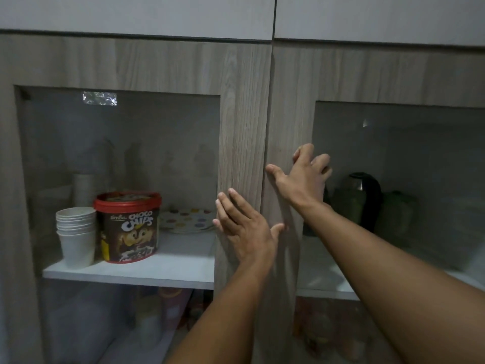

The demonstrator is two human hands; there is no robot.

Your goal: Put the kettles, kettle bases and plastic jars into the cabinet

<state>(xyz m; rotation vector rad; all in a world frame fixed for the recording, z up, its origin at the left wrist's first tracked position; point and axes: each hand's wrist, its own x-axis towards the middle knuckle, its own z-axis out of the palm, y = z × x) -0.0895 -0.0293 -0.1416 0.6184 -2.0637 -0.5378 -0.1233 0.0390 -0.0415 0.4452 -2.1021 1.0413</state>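
Two wood-grain cabinet doors with glass panes fill the view. My left hand [244, 224] lies flat, fingers apart, on the left door's frame [244, 127]. My right hand [304, 177] rests open on the right door's frame [288, 101], fingers spread, holding nothing. Behind the right pane a dark kettle [359, 200] stands on the white shelf [322, 279], with a green kettle-like shape [397, 215] beside it, dim through the glass. Behind the left pane a red-lidded plastic jar [128, 227] labelled Choco Chips stands on the left shelf [157, 269].
A stack of white paper cups [76, 235] stands left of the jar. Dotted plates [187, 220] lie behind it to the right. Blurred jars and packets [168, 311] fill the lower shelves. Plain white doors [157, 14] run above.
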